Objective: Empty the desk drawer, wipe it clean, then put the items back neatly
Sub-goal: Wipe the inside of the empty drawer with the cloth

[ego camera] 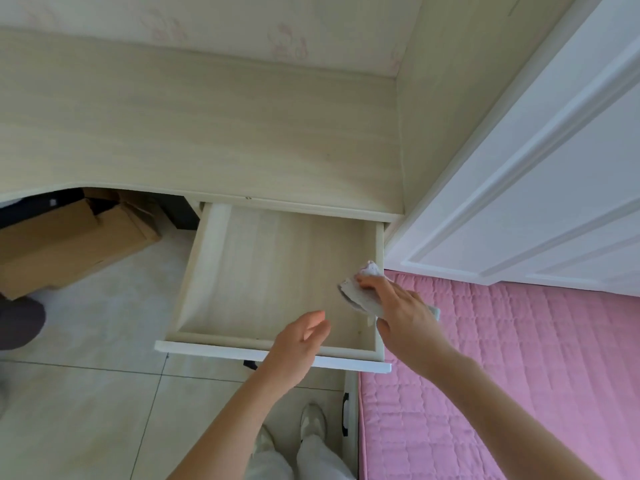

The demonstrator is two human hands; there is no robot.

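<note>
Drawer (277,271) pulled toward viewer — right fingers (367,284) grip cloth (360,296), left fingers (317,323) relaxed.

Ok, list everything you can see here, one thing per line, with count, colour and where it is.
drawer: one, pale wood with white front, pulled out of the desk, nothing lying in it but the cloth
cloth: one, whitish grey, at the drawer's right side, under the right hand
desk: one, pale wood, across the top
cardboard boxes: at least two, brown, on the floor under the desk, left
door: one, white, right
quilt: one, pink, lower right
floor: pale tiles, lower left
shoes: two, light, bottom centre
left hand: one, fingers straight, over the drawer's front edge, holding nothing
right hand: one, grips the cloth
</note>
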